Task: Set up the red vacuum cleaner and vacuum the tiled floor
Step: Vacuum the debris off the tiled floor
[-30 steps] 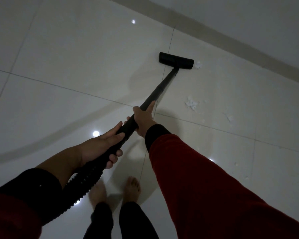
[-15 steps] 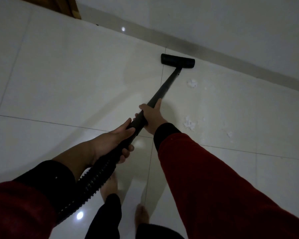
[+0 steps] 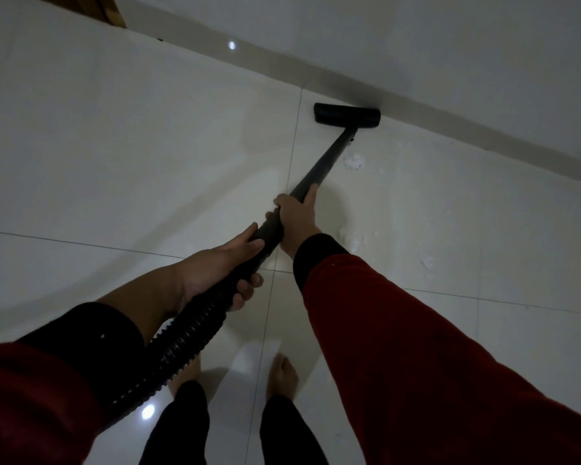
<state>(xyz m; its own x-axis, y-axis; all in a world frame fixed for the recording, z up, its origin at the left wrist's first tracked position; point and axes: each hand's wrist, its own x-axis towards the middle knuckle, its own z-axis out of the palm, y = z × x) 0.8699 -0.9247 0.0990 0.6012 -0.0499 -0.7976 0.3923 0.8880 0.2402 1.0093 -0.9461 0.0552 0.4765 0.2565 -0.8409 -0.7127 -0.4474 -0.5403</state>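
A: What fills the view?

B: A glossy tiled floor (image 3: 131, 162) spreads out under both hands, meeting a pale wall (image 3: 450, 45) beyond them. A black vacuum wand (image 3: 319, 166) slants away from the hands to the floor head (image 3: 347, 113), which sits flat on the tile, right at the wall's skirting.

A: How are the hands set?

B: The right hand (image 3: 296, 219) is wrapped around the wand, farther forward. The left hand (image 3: 222, 266) is curled around the cuff where the ribbed hose (image 3: 178, 347) joins, nearer the body. The hose runs back under the left arm. The red vacuum body itself is out of sight.

A: Any dirt?

B: White paper scraps (image 3: 354, 161) lie just right of the wand, ahead of the right hand; another clump (image 3: 351, 238) sits beside the right wrist, and smaller bits (image 3: 427, 261) farther right. In this dim light they may be tissue; I cannot be sure.

A: What could go wrong?

B: Likely the head knocks the skirting, or passes left of the scraps and misses them. The trailing hose could catch the bare feet (image 3: 282, 377).

A: Any containers?

B: None visible.
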